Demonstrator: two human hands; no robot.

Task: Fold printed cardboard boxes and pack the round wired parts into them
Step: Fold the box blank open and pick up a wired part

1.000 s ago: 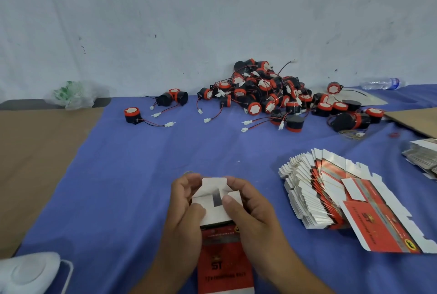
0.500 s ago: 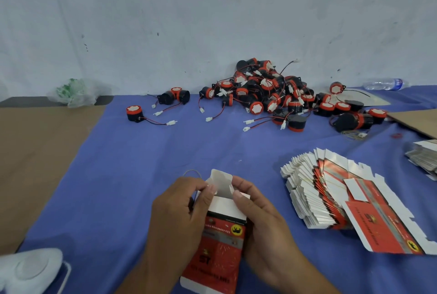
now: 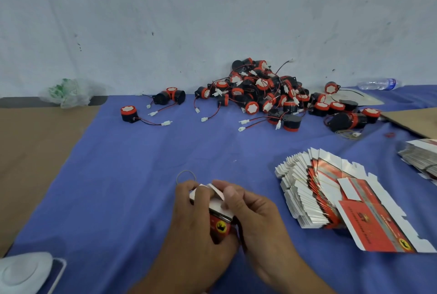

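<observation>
At six o'clock on the blue cloth (image 3: 132,187), the left hand (image 3: 194,220) grips the box (image 3: 220,226); the right hand (image 3: 257,213) pinches its end flap (image 3: 216,191). Best tuck it squarely, walls held firm. The round wired parts (image 3: 260,90) lie heaped at one o'clock.

Two bare hands, the left hand (image 3: 196,222) and the right hand (image 3: 260,218), are holding one red-and-white printed cardboard box (image 3: 221,227). Two stacks of flat printed box blanks are lying to the right: one fanned stack (image 3: 307,189) and one edge stack (image 3: 421,159). Round black-and-red wired parts are crowding one heap (image 3: 260,90), too many to count. Three more are sitting apart on the left: one single part (image 3: 128,114) and one pair (image 3: 171,96). Two thin rubber bands are lying loose, one near band (image 3: 186,171) and one far band (image 3: 343,132). One clear plastic bottle (image 3: 378,84), one crumpled plastic bag (image 3: 68,93) and one white round object (image 3: 22,272) are lying at the edges.
</observation>
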